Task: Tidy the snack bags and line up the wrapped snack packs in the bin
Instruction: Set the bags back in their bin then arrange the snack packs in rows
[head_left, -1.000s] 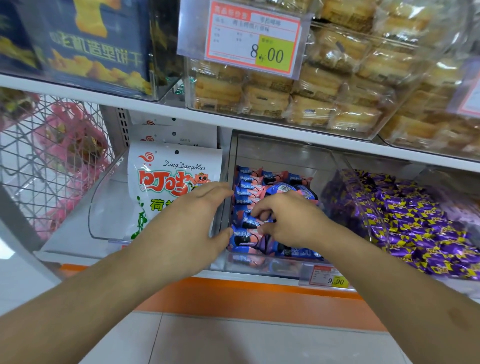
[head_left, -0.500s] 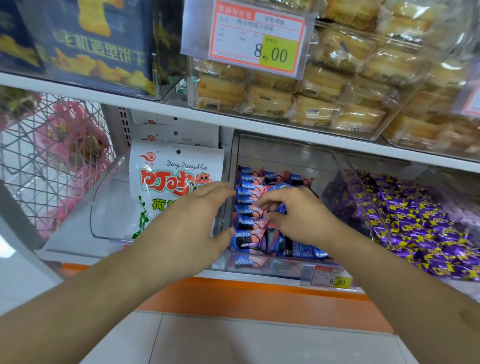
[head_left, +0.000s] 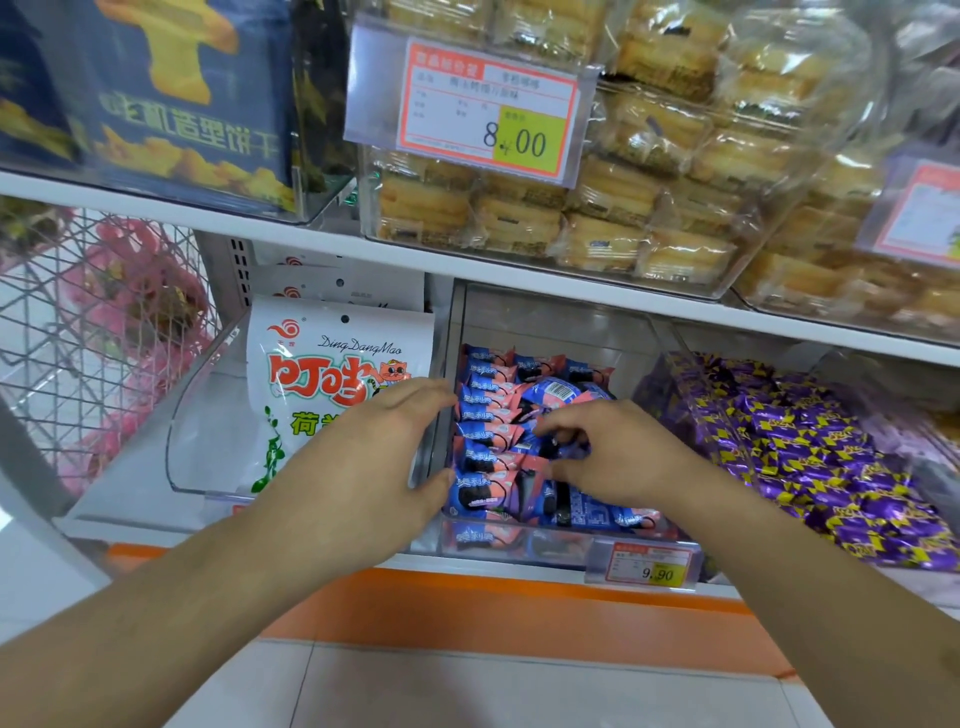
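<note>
The left hand (head_left: 363, 462) lies flat and open against the clear bin (head_left: 561, 327), beside the white bag (head_left: 311, 374). The right hand (head_left: 618, 452), fingers (head_left: 550, 431) curled, pinches a pack among the blue-pink packs (head_left: 493, 415) in the bin

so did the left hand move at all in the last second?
No. The left hand stays against the left wall of the bin, with fingertips and thumb at the same spots along it.
</note>
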